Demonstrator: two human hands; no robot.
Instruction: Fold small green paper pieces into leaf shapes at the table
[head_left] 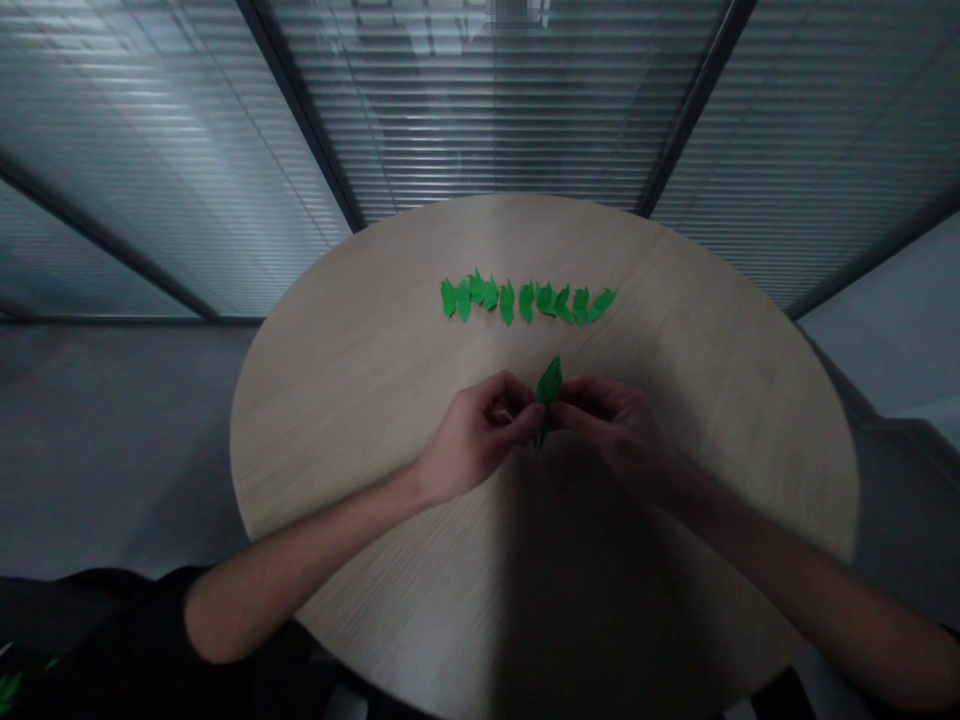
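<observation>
Between the fingertips of both hands is a green folded piece, leaf-shaped and pointed at both ends, probably paper. My left hand pinches it from the left with thumb and forefinger. From the other side, my right hand grips it the same way, its thumb near the piece's middle. The lower tip shows below the thumbs; the middle is hidden by the fingers. Farther back on the table lies a row of several similar green folded pieces, some touching or overlapping.
The round wooden table fills the middle of the view. Beyond its far edge stand glass panels with blinds and dark frames. A shadow falls over the table's near right part. Grey floor shows at the left.
</observation>
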